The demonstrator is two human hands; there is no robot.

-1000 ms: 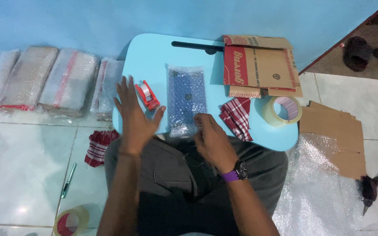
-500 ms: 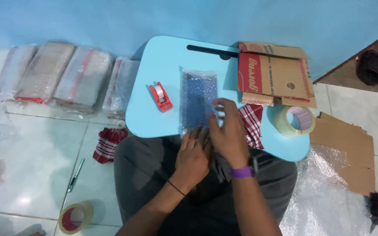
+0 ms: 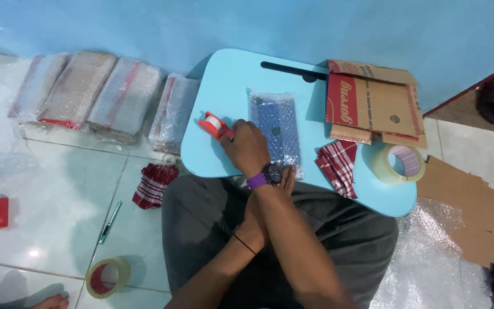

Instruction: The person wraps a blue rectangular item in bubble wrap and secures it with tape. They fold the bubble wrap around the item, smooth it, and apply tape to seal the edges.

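Reaching across your body, your right hand (image 3: 248, 147) closes its fingers on the small red-and-white tape dispenser (image 3: 215, 124), which sits on the left part of the pale blue lap table (image 3: 230, 74) — a smooth, rounded-corner board with a dark slot handle near its far edge. Your left hand (image 3: 284, 178) is mostly hidden under the crossed right forearm; its fingers press flat on the near end of the bubble-wrapped packet (image 3: 275, 123), palm down and open, gripping nothing. That packet is a soft, dimpled rectangle with something blue inside, lying lengthwise at the table's middle, just beside the dispenser. To its right a red-and-white checked cloth (image 3: 338, 163) lies folded at the near edge, and a fat roll of clear tape (image 3: 398, 165) stands by it, close to the rim. A flattened brown cardboard box (image 3: 370, 106) overhangs the far right corner. On the white tiled floor to the left, four bubble-wrapped bundles (image 3: 95, 94) lean in a row against the blue wall; another checked cloth (image 3: 152, 184), a green pen (image 3: 110, 222) and a second tape roll (image 3: 108, 277) lie apart on the tiles — open floor lies between them. The table's far left corner is bare.
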